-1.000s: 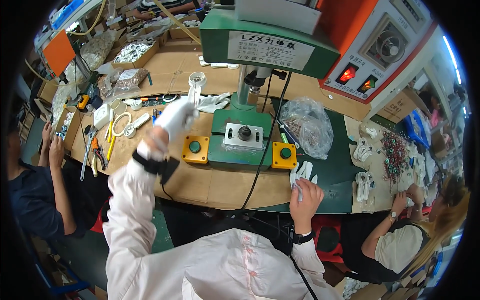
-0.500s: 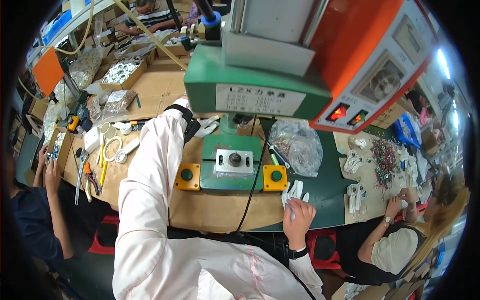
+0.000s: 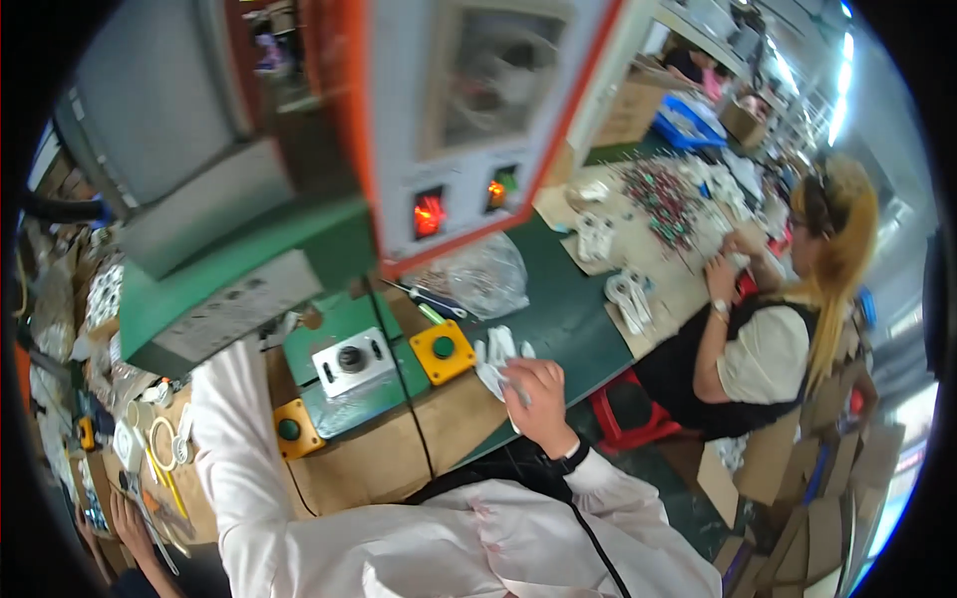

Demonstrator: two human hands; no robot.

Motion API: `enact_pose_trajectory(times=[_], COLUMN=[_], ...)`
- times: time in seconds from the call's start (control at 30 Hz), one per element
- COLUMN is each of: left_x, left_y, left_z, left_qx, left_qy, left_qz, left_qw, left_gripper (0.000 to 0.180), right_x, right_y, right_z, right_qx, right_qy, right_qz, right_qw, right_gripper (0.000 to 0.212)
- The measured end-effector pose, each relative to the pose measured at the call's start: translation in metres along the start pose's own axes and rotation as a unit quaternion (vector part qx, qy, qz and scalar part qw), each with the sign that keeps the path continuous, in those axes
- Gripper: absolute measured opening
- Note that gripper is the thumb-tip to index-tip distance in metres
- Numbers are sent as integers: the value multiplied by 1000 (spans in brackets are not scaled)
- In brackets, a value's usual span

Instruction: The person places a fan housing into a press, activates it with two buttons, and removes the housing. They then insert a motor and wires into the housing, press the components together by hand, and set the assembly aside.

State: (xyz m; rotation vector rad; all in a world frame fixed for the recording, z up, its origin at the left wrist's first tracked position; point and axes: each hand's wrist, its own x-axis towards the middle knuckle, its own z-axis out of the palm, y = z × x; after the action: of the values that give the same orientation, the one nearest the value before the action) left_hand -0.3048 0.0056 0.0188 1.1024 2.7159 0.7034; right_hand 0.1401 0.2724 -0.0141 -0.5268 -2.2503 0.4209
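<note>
My right hand [image 3: 540,397] is at the table's front edge with its fingers curled on a white glove [image 3: 492,351], whose fingers spread out past mine. My left sleeve [image 3: 237,429] reaches forward under the green head [image 3: 249,284] of a press, which hides my left hand. Below the head, a metal plate [image 3: 377,361] with a dark round post sits on the green base [image 3: 336,414]. Yellow button boxes with green buttons flank it, the right box [image 3: 425,349] and the left box [image 3: 307,442].
A bagged bundle [image 3: 488,279] and a pen-like tool [image 3: 439,296] lie behind the right box. A black cable [image 3: 404,384] crosses the base. At right a co-worker [image 3: 758,349] handles small parts near a red stool [image 3: 628,414]. Tape rolls [image 3: 162,439] lie at left, near another person's hand [image 3: 130,523].
The view has swung to the right, so the press now stands at the left and the co-worker shows more fully. My right hand stays at the glove; my left hand remains hidden.
</note>
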Motion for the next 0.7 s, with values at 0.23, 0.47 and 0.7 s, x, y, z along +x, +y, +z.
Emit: enact_pose_trajectory(times=[0.23, 0.47, 0.7], left_x=[70, -2, -143], left_y=[-4, 17, 51], left_z=[-26, -48, -60], left_qx=[130, 729, 993], left_qy=[67, 61, 8], left_qz=[72, 246, 71], left_qw=[987, 636, -91], left_gripper=[23, 35, 49], right_x=[52, 172, 192], right_y=[84, 203, 214], right_z=[-63, -66, -24], right_qx=[-72, -273, -346], right_qy=[35, -113, -186], right_qz=[98, 183, 250], right_qw=[992, 938, 885], right_gripper=[33, 40, 33])
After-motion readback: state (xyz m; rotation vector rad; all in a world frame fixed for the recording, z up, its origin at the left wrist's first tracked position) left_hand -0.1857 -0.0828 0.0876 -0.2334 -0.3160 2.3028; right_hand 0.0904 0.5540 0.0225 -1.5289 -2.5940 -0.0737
